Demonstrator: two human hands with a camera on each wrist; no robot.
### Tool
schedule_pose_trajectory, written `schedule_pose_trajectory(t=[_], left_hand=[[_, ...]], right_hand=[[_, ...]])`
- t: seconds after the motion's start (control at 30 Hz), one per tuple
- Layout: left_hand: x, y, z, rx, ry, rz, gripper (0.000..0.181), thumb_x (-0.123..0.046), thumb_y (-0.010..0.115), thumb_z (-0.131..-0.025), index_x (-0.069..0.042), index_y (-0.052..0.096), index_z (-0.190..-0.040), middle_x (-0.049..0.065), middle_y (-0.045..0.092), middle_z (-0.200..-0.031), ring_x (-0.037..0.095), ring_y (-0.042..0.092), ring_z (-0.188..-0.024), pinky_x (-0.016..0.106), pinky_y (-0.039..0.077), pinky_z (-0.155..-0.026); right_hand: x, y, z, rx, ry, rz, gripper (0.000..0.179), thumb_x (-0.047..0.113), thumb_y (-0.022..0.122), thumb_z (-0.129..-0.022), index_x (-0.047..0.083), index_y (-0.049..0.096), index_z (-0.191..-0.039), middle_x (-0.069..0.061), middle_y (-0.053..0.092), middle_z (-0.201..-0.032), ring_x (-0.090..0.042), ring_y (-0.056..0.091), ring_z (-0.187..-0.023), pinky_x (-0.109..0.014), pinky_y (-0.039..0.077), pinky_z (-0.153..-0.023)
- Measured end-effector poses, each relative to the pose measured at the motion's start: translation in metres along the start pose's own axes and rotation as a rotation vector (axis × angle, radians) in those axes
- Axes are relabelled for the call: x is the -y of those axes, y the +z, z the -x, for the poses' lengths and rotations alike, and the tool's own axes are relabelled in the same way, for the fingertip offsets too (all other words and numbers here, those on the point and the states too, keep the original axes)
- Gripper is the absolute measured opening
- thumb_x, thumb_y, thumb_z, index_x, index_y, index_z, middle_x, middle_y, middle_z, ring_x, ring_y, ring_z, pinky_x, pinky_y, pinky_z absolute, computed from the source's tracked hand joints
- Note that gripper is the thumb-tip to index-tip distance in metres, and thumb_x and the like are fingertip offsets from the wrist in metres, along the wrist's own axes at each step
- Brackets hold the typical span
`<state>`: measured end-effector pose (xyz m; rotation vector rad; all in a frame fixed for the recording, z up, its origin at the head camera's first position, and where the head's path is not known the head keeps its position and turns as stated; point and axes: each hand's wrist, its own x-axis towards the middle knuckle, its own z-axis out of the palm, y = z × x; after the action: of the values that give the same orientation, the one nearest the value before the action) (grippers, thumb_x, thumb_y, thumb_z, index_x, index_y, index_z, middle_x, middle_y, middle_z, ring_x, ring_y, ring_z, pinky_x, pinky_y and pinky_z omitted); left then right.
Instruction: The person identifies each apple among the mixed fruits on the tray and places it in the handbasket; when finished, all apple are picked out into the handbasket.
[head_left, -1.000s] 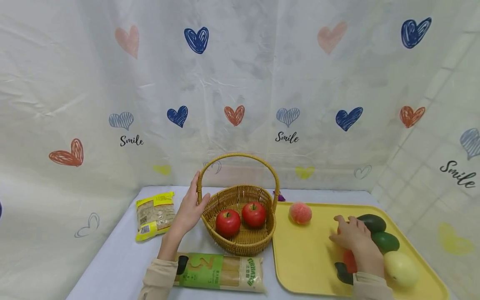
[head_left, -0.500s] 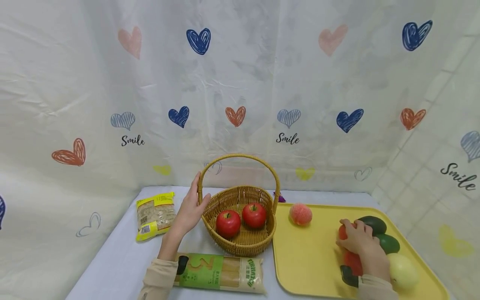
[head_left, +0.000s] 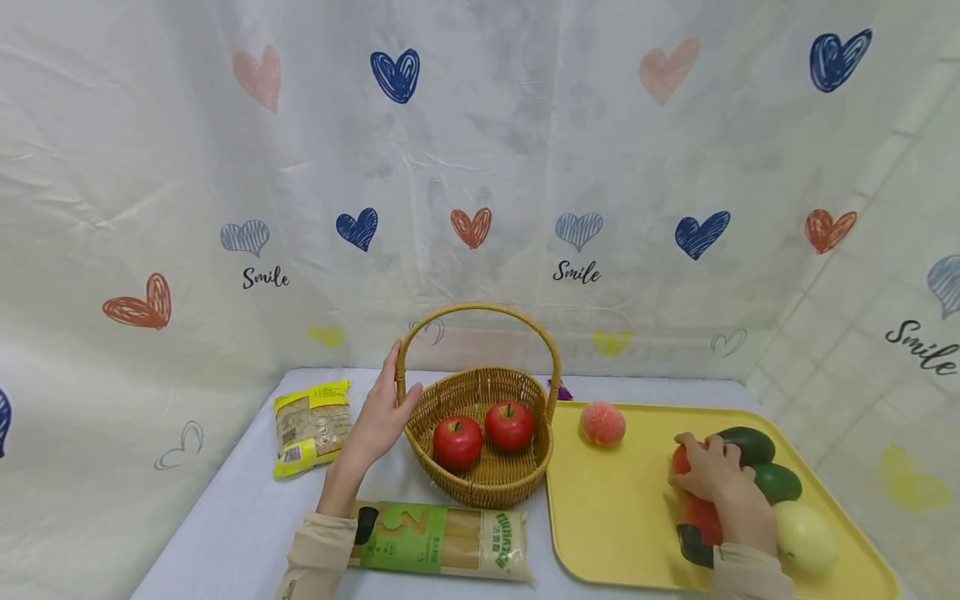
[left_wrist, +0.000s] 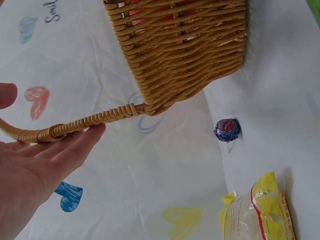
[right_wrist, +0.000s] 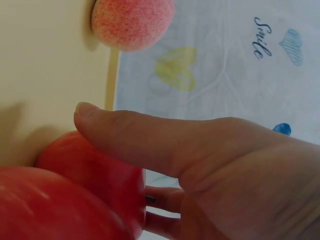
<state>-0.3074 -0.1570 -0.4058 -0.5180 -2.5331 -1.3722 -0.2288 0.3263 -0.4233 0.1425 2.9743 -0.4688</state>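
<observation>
My left hand [head_left: 380,421] rests its straight fingers against the left side of the wicker basket's handle [left_wrist: 95,119]. Inside the basket [head_left: 487,493] lie two red apples [head_left: 457,443]. Over the yellow tray [head_left: 615,533], my right hand [head_left: 722,479] has its thumb and curled fingers around a red apple [right_wrist: 102,175]. A second red fruit [right_wrist: 50,205] lies close beside that one, partly hidden by my wrist in the head view. Two dark green avocado-like fruits [head_left: 776,483] and a pale yellow round fruit [head_left: 806,535] lie to the right of the hand.
A pink peach [head_left: 602,423] sits at the tray's back left. In front of the basket lies a pasta packet [head_left: 457,542]; a yellow bag of grain-like food [head_left: 312,427] is at the left. A small wrapped candy [left_wrist: 227,129] lies behind the basket.
My right hand has moved slightly right, and its fingers have closed around the red apple on the tray. My left hand stays at the basket handle.
</observation>
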Motion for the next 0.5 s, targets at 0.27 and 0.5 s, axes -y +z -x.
schedule_pose_trajectory(t=[0.27, 0.5], left_hand=[[0.001, 0.000, 0.001, 0.005, -0.006, -0.001, 0.080, -0.034, 0.052, -0.108, -0.025, -0.002, -0.167, 0.005, 0.006, -0.175, 0.034, 0.017, -0.160, 0.059, 0.026, -0.126], [0.001, 0.000, 0.000, 0.004, -0.010, 0.002, 0.081, -0.034, 0.052, -0.108, -0.025, -0.002, -0.167, 0.005, 0.007, -0.175, 0.034, 0.018, -0.160, 0.060, 0.027, -0.125]], right_hand=[[0.010, -0.002, 0.002, -0.009, -0.046, -0.003, 0.063, 0.021, 0.075, -0.088, -0.002, 0.048, -0.140, -0.044, 0.038, -0.124, -0.063, 0.032, -0.114, -0.077, 0.036, -0.088], [0.013, 0.000, -0.002, 0.015, -0.035, -0.006, 0.068, 0.026, 0.079, -0.086, 0.001, 0.047, -0.141, -0.041, 0.041, -0.121, -0.061, 0.030, -0.114, -0.075, 0.038, -0.087]])
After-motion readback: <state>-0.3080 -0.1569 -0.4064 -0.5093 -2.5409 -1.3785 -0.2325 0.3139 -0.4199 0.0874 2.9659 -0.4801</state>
